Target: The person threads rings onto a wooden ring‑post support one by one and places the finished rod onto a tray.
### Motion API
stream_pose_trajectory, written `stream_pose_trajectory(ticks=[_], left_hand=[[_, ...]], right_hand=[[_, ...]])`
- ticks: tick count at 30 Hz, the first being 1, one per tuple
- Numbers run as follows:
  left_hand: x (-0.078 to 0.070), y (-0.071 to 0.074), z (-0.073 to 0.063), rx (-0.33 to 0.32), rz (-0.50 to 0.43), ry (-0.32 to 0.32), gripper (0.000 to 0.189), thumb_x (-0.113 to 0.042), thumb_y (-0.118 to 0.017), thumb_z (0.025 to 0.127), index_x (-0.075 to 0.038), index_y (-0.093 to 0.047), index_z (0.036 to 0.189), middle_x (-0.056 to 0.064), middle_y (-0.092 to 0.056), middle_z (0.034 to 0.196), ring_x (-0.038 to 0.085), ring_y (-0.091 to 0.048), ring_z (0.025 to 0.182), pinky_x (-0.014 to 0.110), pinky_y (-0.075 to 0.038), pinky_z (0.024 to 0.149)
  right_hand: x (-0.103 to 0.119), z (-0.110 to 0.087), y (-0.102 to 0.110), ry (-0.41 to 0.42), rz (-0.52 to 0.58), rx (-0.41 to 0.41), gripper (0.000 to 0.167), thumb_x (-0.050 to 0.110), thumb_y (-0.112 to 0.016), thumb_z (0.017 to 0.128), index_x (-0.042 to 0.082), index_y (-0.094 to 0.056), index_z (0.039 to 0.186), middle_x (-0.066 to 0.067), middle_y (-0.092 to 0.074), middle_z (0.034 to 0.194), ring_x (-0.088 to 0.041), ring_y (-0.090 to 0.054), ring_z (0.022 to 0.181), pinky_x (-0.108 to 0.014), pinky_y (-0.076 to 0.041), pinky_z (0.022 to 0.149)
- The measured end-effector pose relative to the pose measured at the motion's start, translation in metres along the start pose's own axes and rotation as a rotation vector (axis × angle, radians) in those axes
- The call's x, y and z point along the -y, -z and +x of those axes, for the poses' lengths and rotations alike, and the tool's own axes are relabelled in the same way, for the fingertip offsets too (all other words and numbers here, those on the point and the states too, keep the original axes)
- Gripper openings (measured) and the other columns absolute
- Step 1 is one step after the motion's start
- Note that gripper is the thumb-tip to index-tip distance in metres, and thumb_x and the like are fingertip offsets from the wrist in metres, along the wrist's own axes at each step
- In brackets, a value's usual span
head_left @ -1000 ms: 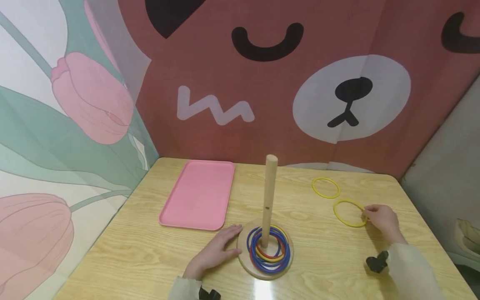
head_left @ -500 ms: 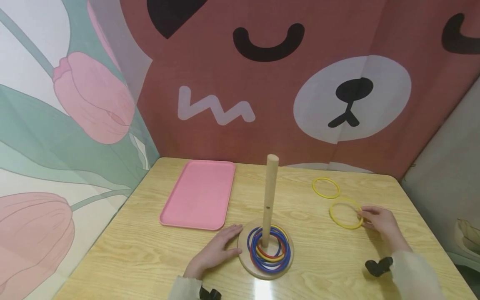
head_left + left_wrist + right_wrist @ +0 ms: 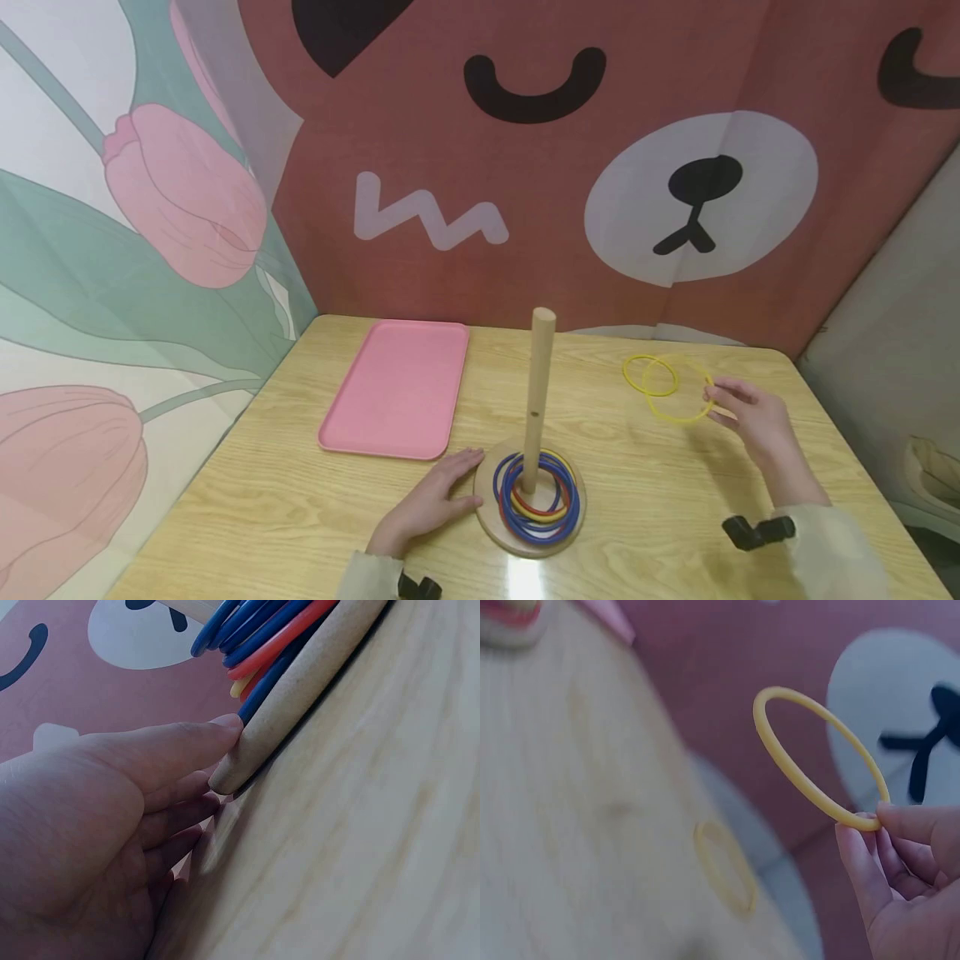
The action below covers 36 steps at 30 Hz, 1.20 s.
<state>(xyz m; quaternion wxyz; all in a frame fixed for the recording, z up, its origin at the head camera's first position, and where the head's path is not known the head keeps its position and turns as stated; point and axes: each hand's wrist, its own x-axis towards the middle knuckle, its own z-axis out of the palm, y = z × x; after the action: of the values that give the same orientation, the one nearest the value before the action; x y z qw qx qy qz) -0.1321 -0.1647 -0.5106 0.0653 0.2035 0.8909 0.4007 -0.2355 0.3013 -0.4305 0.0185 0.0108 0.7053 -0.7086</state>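
Between thumb and fingers, my right hand [image 3: 757,421] pinches a yellow ring [image 3: 802,778] by its edge, raised over the table. In the head view this ring overlaps a second yellow ring [image 3: 628,377] lying on the tabletop. My left hand [image 3: 429,504] rests on the table, its thumb and fingertips at the rim of the round wooden base [image 3: 491,517]. A wooden post [image 3: 538,392] stands upright from that base. Around its foot lie several blue, red and yellow rings [image 3: 573,508]. The left wrist view shows the left thumb touching the base's edge [image 3: 247,754].
A pink tray [image 3: 401,387] lies at the back left of the wooden table [image 3: 262,492]. Behind the table hangs a cloth backdrop [image 3: 420,283] with a bear print. Black wrist cameras sit at both cuffs.
My right hand has lifted the yellow ring off the table and moved it slightly left and back. The left hand and the post have stayed in place.
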Motion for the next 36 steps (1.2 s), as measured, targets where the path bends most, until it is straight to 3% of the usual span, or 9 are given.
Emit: stream_pose_trajectory(ticks=[8,15,23,31,36], left_hand=[[0.0,0.0,0.0,-0.006,0.006,-0.011,0.064,-0.033,-0.065,0.09,-0.008,-0.043,0.145,0.013,-0.041,0.153,0.036,-0.032,0.144,0.061,-0.023,0.117],[0.0,-0.001,0.001,-0.001,-0.002,-0.009,0.064,-0.034,-0.064,0.091,-0.008,-0.043,0.146,0.012,-0.04,0.153,0.036,-0.031,0.144,0.062,-0.023,0.117],[0.001,-0.001,0.001,-0.005,-0.008,-0.006,0.065,-0.034,-0.065,0.09,-0.007,-0.043,0.145,0.013,-0.04,0.153,0.036,-0.031,0.144,0.062,-0.023,0.117],[0.0,0.0,0.0,-0.002,-0.01,-0.001,0.065,-0.033,-0.065,0.09,-0.007,-0.043,0.146,0.013,-0.04,0.153,0.037,-0.031,0.145,0.063,-0.022,0.117],[0.001,-0.001,0.0,-0.003,-0.018,-0.004,0.065,-0.033,-0.064,0.091,-0.007,-0.042,0.146,0.014,-0.04,0.153,0.037,-0.031,0.144,0.064,-0.022,0.116]], right_hand=[[0.045,-0.012,-0.031,0.088,0.168,0.048,0.01,0.013,-0.063,0.093,0.019,-0.068,0.101,0.013,-0.07,0.091,0.0,-0.066,0.086,-0.016,-0.059,0.07],[0.078,-0.028,-0.053,0.117,0.304,0.121,0.013,0.01,-0.06,0.095,0.015,-0.069,0.103,0.006,-0.069,0.092,-0.004,-0.065,0.087,-0.017,-0.059,0.074],[0.107,-0.045,-0.076,0.153,0.563,0.284,0.027,-0.003,-0.046,0.099,0.006,-0.07,0.104,-0.003,-0.071,0.094,-0.011,-0.068,0.089,-0.022,-0.06,0.077],[0.13,-0.056,-0.106,0.198,0.634,0.48,0.033,-0.004,-0.036,0.101,0.002,-0.067,0.109,-0.005,-0.07,0.096,-0.013,-0.067,0.089,-0.02,-0.059,0.075],[0.139,-0.059,-0.123,0.19,0.654,0.538,0.032,-0.004,-0.035,0.101,0.001,-0.066,0.109,-0.006,-0.069,0.096,-0.013,-0.067,0.089,-0.02,-0.059,0.076]])
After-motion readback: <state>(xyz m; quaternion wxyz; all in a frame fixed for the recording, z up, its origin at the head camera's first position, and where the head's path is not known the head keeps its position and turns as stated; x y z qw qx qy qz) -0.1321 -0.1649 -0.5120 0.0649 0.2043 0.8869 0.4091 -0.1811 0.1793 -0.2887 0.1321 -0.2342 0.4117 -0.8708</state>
